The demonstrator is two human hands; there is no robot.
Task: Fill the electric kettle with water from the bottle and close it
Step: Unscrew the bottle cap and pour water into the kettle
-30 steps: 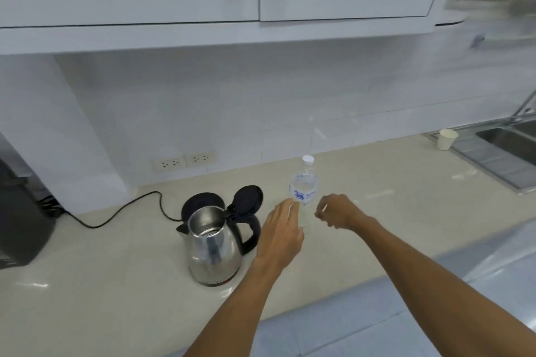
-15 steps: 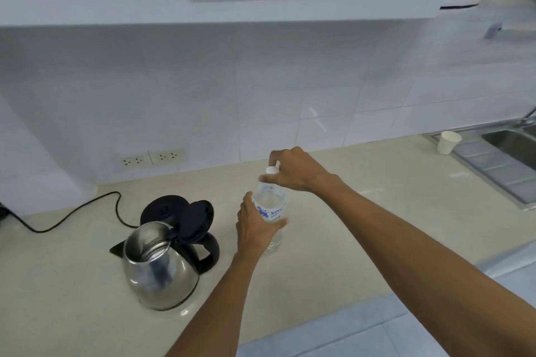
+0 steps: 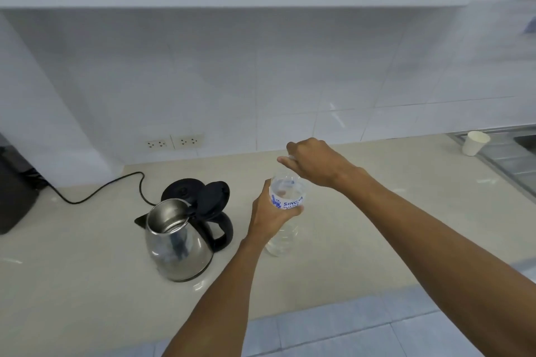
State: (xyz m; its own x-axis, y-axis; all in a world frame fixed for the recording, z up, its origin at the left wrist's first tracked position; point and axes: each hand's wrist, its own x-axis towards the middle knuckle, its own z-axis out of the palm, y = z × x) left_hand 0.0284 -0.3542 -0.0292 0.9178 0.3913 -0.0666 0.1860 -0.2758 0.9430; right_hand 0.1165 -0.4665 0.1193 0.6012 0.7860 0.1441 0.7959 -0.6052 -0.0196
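Observation:
A steel electric kettle (image 3: 178,243) with a black handle stands on the counter, left of centre, its black lid (image 3: 213,197) tipped open. Behind it lies its round black base (image 3: 181,190). To the right of the kettle a clear water bottle (image 3: 285,236) with a blue-printed label stands upright. My left hand (image 3: 268,219) is wrapped around the bottle's middle. My right hand (image 3: 314,164) is closed over the bottle's top, hiding most of the cap.
A black power cord (image 3: 101,187) runs from the base toward a dark appliance (image 3: 13,194) at the left edge. Two wall sockets (image 3: 174,142) sit above the counter. A white paper cup (image 3: 475,142) stands by the sink drainer (image 3: 513,162) at the right.
Both hands reached the bottle and took hold of it, the left on its body, the right on its cap. The camera view shifted, so the kettle now appears more central.

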